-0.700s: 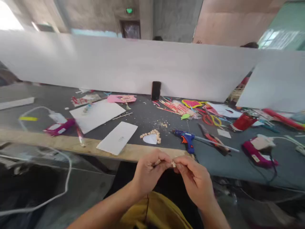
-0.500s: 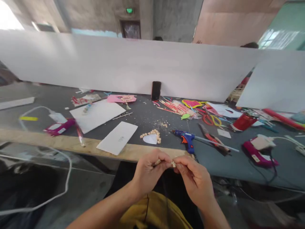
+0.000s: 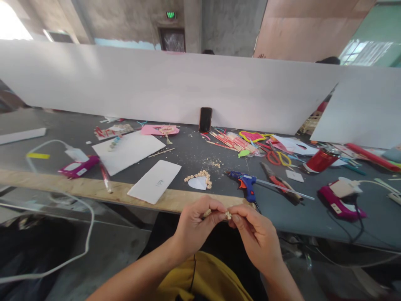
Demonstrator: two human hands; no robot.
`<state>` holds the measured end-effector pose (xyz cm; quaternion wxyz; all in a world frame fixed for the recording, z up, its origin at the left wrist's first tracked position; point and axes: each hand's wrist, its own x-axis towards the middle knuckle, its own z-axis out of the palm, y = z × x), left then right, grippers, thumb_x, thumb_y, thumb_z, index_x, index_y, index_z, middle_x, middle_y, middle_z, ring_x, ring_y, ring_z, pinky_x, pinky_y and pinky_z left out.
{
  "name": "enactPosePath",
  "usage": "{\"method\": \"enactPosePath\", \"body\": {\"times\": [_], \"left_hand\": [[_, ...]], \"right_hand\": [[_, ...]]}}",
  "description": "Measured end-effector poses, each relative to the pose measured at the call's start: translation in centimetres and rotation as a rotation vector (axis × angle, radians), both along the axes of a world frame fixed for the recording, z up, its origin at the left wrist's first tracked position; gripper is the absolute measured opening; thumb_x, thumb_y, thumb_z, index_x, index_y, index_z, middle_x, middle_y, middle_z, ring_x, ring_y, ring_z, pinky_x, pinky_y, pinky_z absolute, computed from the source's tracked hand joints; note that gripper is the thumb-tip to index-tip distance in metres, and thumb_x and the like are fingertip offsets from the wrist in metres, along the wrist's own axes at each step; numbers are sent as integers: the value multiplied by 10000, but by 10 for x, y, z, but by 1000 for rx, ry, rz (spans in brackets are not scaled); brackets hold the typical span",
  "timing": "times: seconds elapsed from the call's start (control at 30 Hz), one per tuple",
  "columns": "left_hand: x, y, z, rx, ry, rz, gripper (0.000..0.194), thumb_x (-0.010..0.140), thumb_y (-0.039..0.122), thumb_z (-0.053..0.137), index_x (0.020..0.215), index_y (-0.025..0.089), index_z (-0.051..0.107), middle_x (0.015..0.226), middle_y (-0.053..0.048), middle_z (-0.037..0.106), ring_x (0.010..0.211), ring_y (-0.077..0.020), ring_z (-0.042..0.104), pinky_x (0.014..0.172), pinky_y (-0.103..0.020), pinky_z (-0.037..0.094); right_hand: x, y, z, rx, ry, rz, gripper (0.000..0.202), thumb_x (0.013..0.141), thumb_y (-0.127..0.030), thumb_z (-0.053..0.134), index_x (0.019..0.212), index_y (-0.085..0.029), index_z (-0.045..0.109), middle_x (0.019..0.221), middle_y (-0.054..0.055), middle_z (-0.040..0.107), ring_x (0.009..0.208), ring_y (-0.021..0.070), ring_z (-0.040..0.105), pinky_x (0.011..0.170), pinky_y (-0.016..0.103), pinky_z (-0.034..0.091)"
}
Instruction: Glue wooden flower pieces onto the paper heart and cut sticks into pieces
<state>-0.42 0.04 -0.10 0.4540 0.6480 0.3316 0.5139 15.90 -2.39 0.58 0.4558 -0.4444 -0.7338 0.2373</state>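
Hands (image 3: 198,222) meet, pinching a small pale cluster (image 3: 228,215); its edges partly hidden, details indistinct.

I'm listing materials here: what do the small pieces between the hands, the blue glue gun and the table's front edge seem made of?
Small pieces: probably wood, matte, by their pale tan colour, though too small to be sure.
Blue glue gun: likely moulded plastic, by its smooth blue body.
Front table edge: seemingly bare wood, by its light brown, unpainted look.

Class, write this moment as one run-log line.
left hand: pinching small beige cluster | right hand: pinching same cluster | blue glue gun: lying on table, unheld
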Motion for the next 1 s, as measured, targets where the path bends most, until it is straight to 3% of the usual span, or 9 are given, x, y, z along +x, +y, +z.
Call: {"method": "enactPosePath", "body": {"times": [1.0], "left_hand": [[-1,0,2,-52,2,12,49,788,203,615,764,162,626,713,-15,623,671,-135,590,646,-241,466]], "right_hand": [[0,-1,0,-36,19,-3,149,879,-208,477,935,-224,614,736,12,630,640,123,613,547,200,485]]}}
